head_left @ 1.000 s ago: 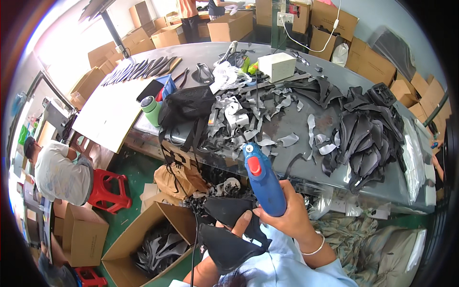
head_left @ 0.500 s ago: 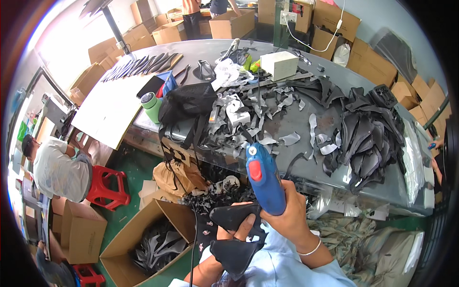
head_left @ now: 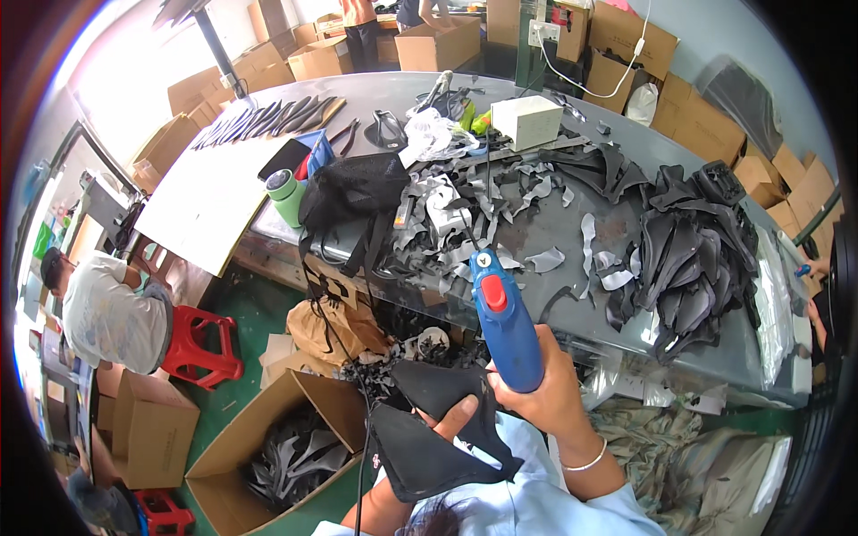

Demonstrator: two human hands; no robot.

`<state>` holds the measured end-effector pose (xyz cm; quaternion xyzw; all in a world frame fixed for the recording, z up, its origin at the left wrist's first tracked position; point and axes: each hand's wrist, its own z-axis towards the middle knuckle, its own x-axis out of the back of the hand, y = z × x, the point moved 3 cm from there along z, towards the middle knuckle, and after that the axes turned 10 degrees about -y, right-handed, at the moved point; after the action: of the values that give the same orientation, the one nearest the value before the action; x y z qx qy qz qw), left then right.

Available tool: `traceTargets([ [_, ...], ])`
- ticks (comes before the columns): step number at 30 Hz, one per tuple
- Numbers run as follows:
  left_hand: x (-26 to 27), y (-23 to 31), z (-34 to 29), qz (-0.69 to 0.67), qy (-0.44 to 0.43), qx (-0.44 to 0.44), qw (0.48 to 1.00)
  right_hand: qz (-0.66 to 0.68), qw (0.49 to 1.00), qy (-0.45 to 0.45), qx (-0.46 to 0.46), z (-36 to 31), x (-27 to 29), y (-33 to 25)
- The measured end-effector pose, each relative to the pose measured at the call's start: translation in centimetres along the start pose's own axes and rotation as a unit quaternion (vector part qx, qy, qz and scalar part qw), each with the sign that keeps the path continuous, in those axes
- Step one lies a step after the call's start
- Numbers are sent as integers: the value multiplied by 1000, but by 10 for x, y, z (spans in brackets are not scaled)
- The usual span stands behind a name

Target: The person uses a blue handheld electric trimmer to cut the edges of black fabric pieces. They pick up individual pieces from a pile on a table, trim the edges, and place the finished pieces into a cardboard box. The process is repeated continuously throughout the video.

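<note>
In my right hand (head_left: 556, 393) is a blue hand-held power tool (head_left: 511, 348) with a red button, its front end pointing up and away toward the table edge. My left hand (head_left: 454, 418) grips a black forked piece (head_left: 427, 456), shaped like a bicycle saddle cover, with the thumb over its middle. The piece is spread out low in front of my light blue clothing. Tool and piece overlap in view; I cannot tell whether they touch. The left fingers are mostly hidden behind the piece.
On the grey table (head_left: 545, 308) lie grey and black scraps (head_left: 465, 210), and a heap of black pieces (head_left: 688, 250) is at right. A cardboard box (head_left: 313, 393) with black pieces stands at lower left, near a black cord (head_left: 365, 447). A seated person (head_left: 116, 308) is at left.
The black piece has turned and opened out, its lower lobe now broader in view. The blue tool has shifted slightly right and down, still in my right hand.
</note>
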<state>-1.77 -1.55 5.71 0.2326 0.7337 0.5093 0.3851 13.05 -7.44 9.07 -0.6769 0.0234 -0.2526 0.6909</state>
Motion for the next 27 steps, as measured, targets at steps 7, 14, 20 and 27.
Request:
traceTargets([
  [7,35,-40,-2,-366,-163,-20,916,40,999,12,5,-2,15,7],
  [14,40,-15,-8,-398,-46,-64,914,69,997,20,-35,-2,18,23],
  [20,48,-1,-15,-235,115,-45,964,92,991,56,-74,-6,23,28],
  [27,35,14,-3,-222,119,-168,953,-113,991,-59,-29,-26,-2,27],
])
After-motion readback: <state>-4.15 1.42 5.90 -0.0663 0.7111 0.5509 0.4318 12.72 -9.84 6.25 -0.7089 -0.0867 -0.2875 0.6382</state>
